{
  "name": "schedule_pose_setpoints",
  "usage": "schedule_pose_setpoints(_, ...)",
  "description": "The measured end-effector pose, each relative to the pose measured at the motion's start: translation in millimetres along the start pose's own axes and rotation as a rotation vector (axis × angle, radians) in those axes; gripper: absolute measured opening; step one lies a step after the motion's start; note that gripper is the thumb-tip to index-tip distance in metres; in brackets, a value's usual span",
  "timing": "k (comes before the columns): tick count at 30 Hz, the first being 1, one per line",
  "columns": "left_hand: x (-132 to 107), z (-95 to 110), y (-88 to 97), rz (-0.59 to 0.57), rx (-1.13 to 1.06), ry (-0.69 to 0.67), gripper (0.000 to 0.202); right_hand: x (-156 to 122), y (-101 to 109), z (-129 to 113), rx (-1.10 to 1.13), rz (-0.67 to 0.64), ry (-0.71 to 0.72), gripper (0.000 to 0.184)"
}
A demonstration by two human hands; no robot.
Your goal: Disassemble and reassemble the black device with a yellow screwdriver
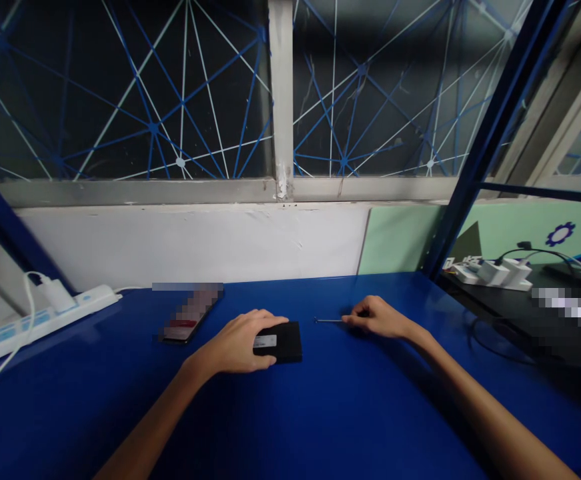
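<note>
My left hand [243, 341] lies over the left side of a small flat black box [285, 341] with a white label, fingers curled round its edge on the blue table [320, 413]. To the right of the box, my right hand [377, 317] pinches the handle end of a thin metal tool [327, 321] whose tip points left towards the box. The tool lies low on the table surface. A dark phone [183, 325] rests on the table to the left of my left hand.
A white power strip [35, 317] with a plugged-in charger and cable sits at the far left. A second white strip with plugs [495, 273] and black cables lie on a dark desk at the right, beyond a blue post. A white wall and window run behind.
</note>
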State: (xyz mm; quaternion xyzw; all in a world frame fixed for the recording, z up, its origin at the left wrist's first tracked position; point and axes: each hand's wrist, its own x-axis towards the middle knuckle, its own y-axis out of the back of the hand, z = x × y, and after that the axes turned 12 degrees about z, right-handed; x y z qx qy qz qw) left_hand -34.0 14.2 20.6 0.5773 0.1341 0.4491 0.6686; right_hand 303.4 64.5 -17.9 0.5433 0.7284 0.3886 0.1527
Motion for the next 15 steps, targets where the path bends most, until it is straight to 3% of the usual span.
schedule_pose_setpoints(11, 1.7, -6.6, -18.3, 0.164, 0.225, 0.130, 0.063, -1.5, -0.1, -10.4, 0.025, -0.007, 0.011, 0.049)
schedule_pose_setpoints(15, 1.9, 6.0, -37.3, 0.303, 0.472, 0.345, 0.067, -1.0, -0.1, -13.0, 0.043, -0.010, 0.007, 0.050)
